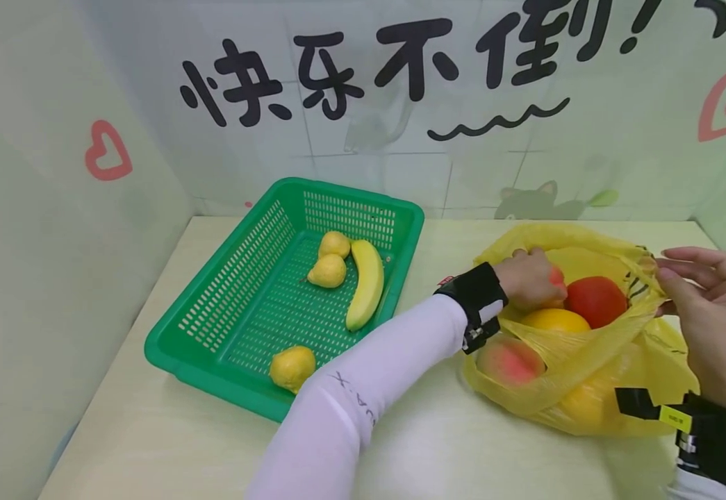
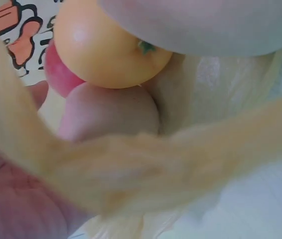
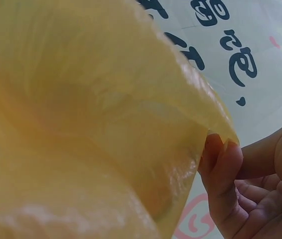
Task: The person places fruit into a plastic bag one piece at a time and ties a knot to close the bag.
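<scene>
A thin yellow plastic bag [image 1: 578, 396] stands with its mouth spread. My left hand [image 1: 528, 278] is inside the bag, its fingers curled about a pinkish peach [image 2: 111, 112]; the bag's rim hides part of this grip in the left wrist view. Beside that peach sit a yellow-orange round fruit with a green stem mark [image 2: 111, 45] and a red round fruit [image 1: 595, 302]. Another peach [image 1: 510, 360] shows at the bag's near left, below my left wrist. My right hand [image 1: 706, 295] pinches the bag's right rim between thumb and fingertips, clearly seen in the right wrist view.
Left of the bag stands a green plastic basket [image 1: 162, 347]. In it lie a banana [image 1: 365, 285], two yellow pears [image 1: 328, 269] touching each other at the back, and a lumpy yellow fruit [image 1: 292, 368] near the front. A printed curtain [image 1: 363, 132] hangs behind the table [image 1: 438, 430].
</scene>
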`<state>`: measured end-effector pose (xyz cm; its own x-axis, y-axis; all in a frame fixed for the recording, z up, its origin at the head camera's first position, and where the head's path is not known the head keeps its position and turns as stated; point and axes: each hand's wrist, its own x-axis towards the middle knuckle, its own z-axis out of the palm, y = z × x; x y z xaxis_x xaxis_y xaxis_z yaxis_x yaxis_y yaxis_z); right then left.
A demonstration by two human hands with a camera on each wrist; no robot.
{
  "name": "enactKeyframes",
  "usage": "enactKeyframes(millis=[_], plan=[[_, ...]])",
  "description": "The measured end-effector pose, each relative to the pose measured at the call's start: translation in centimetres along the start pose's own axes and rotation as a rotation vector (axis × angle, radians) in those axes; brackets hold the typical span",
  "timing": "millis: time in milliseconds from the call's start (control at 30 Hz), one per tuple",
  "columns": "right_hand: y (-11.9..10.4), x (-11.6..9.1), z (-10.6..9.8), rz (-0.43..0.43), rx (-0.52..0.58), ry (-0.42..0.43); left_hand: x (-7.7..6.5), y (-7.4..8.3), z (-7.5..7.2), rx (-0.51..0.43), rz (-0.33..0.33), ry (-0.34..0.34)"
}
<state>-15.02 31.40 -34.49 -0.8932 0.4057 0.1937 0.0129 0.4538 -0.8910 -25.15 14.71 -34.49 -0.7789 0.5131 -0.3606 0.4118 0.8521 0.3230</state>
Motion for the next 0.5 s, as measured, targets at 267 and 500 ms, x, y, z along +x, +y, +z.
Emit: enactKeyframes(millis=[267, 500], plan=[[0.0, 0.1, 0.1, 0.0, -0.014, -0.003, -1.5, -0.6, -1.2, 0.039, 0.021, -0.096], [0.0, 0.1, 0.2, -0.007, 0.032, 0.007, -3.0, -2.4, -2.9, -0.053, 0.15, -0.158]])
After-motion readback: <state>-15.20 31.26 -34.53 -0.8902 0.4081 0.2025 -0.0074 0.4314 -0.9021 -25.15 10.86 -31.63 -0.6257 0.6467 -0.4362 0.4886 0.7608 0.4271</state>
